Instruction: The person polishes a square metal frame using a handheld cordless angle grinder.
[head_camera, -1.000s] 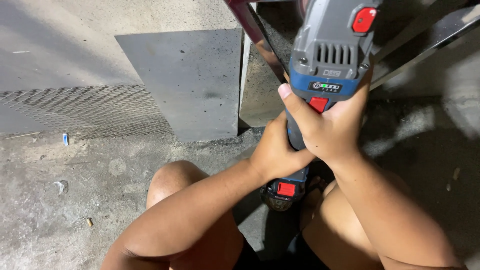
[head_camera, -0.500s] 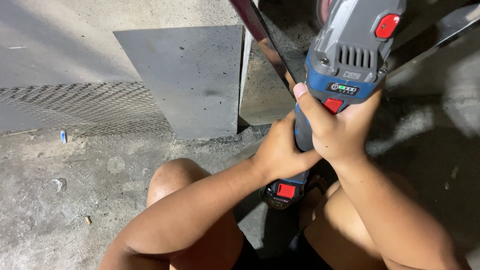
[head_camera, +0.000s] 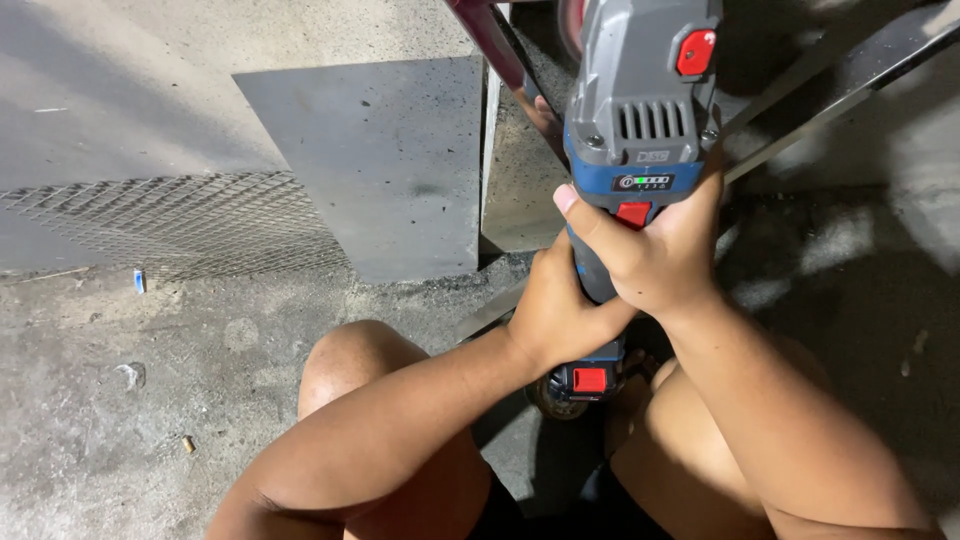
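Concrete floor (head_camera: 120, 420), mesh (head_camera: 170, 225) & grey slab (head_camera: 380, 160) nearby; both hands' grip tight round grinder (head_camera: 640, 130).

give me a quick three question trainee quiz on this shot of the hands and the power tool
1. True or false: both hands grip the cordless angle grinder.
2. Which hand sits higher on the tool body? A) left hand B) right hand
3. What lies flat on the concrete floor, left of the grinder and beside the wire mesh?

Key:
1. True
2. B
3. A grey metal plate
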